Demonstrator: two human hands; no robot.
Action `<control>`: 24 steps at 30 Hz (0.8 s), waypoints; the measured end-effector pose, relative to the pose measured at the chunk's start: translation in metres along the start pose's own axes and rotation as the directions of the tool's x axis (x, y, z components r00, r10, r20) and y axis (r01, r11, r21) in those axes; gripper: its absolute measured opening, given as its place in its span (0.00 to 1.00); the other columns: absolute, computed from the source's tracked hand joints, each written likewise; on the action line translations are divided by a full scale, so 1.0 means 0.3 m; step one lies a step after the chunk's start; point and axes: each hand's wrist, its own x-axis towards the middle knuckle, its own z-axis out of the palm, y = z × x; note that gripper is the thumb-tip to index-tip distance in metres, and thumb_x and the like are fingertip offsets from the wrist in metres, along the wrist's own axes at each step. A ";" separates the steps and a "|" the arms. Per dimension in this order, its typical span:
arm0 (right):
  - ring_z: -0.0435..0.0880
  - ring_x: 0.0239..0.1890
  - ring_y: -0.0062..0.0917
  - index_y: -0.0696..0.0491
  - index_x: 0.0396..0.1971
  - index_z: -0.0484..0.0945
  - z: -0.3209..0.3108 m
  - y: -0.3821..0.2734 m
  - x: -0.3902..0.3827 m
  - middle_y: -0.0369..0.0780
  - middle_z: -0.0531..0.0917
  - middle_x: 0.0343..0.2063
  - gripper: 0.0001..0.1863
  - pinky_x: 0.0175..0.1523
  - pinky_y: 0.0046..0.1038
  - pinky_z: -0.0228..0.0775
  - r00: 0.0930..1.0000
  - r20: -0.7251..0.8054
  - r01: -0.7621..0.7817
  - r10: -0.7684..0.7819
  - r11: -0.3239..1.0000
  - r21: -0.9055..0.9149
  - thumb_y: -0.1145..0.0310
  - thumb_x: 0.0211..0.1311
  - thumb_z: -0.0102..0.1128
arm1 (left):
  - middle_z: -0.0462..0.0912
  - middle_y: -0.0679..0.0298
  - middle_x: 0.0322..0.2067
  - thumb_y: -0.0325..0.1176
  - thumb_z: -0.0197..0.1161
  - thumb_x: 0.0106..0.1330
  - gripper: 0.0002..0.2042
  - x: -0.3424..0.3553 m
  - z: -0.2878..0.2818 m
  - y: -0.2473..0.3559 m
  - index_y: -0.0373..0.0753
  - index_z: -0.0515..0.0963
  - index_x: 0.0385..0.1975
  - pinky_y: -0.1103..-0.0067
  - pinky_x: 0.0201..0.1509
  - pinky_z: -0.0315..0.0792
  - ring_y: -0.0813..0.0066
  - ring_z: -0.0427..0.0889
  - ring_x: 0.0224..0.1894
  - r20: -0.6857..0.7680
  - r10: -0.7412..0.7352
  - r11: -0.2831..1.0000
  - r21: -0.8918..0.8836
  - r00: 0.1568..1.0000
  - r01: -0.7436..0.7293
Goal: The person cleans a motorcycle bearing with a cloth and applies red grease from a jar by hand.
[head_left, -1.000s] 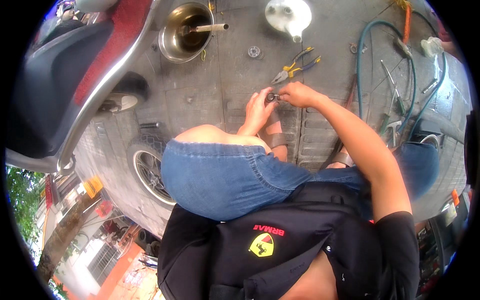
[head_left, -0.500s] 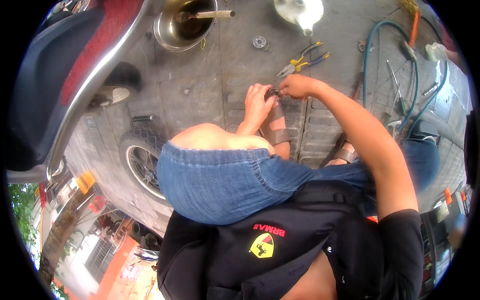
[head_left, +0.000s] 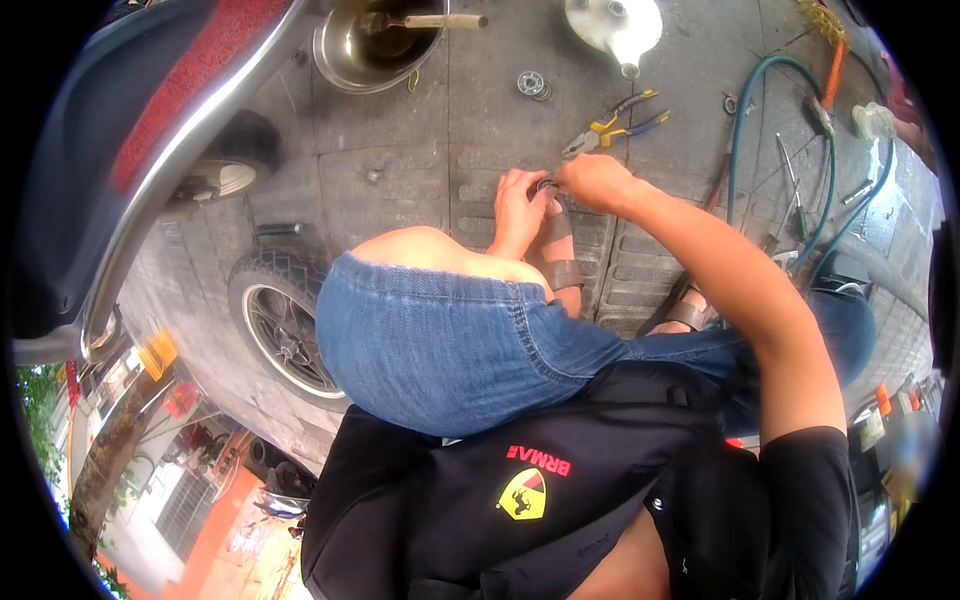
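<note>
Above my sandalled foot (head_left: 556, 245), my left hand (head_left: 515, 208) is closed around a small dark ring-shaped part (head_left: 545, 185), which looks like metal. Against the part's right side my right hand (head_left: 592, 184) is pinched shut; whatever lies between its fingertips is hidden. Just beyond the right hand, combination pliers (head_left: 604, 130) with yellow and blue handles rest on the floor, jaws toward me. A bearing (head_left: 530, 83) lies farther off, to the left of the pliers.
A metal bowl (head_left: 325, 60) with a brush (head_left: 440, 21) across it and a white part (head_left: 630, 35) stand ahead. On the left are a wheel (head_left: 262, 300) and a vehicle's red-and-black body (head_left: 165, 130). A green hose (head_left: 738, 130) and screwdriver (head_left: 797, 205) lie right, near another person's hand.
My right hand has turned slightly, its back now more upward, while staying at the ring-shaped part. My left hand keeps its hold. The whole view has shifted a little.
</note>
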 end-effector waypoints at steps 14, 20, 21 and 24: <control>0.87 0.32 0.39 0.53 0.34 0.80 0.057 -0.042 -0.056 0.46 0.85 0.27 0.08 0.36 0.38 0.79 0.988 -0.146 -0.064 0.058 0.997 -0.032 0.67 0.58 0.56 | 0.78 0.58 0.38 0.32 0.70 0.53 0.15 0.001 -0.011 0.004 0.36 0.81 0.41 0.69 0.49 0.70 0.58 0.75 0.45 0.020 0.018 0.998 0.054 1.000 -0.019; 0.84 0.29 0.44 0.52 0.36 0.74 0.182 -0.019 -0.099 0.48 0.83 0.25 0.07 0.33 0.43 0.76 0.892 -0.430 -0.044 0.143 0.972 0.231 0.66 0.62 0.53 | 0.78 0.57 0.39 0.35 0.73 0.49 0.22 0.018 -0.037 -0.007 0.35 0.79 0.45 0.69 0.50 0.71 0.58 0.77 0.46 0.138 0.107 0.988 0.095 0.985 -0.121; 0.83 0.29 0.46 0.52 0.36 0.74 0.184 -0.024 -0.101 0.49 0.83 0.25 0.07 0.33 0.44 0.75 0.860 -0.479 -0.032 0.176 0.956 0.293 0.66 0.62 0.52 | 0.78 0.57 0.39 0.35 0.73 0.48 0.23 0.021 -0.039 -0.012 0.35 0.79 0.45 0.69 0.50 0.71 0.58 0.77 0.46 0.134 0.118 0.986 0.099 0.984 -0.132; 0.83 0.31 0.48 0.54 0.38 0.75 0.156 -0.025 -0.096 0.50 0.83 0.26 0.09 0.35 0.46 0.74 0.836 -0.431 -0.162 0.338 0.904 0.396 0.65 0.63 0.52 | 0.78 0.57 0.39 0.35 0.74 0.47 0.23 0.024 -0.039 -0.004 0.36 0.79 0.45 0.69 0.50 0.72 0.59 0.77 0.46 0.138 0.136 0.980 0.128 0.981 -0.154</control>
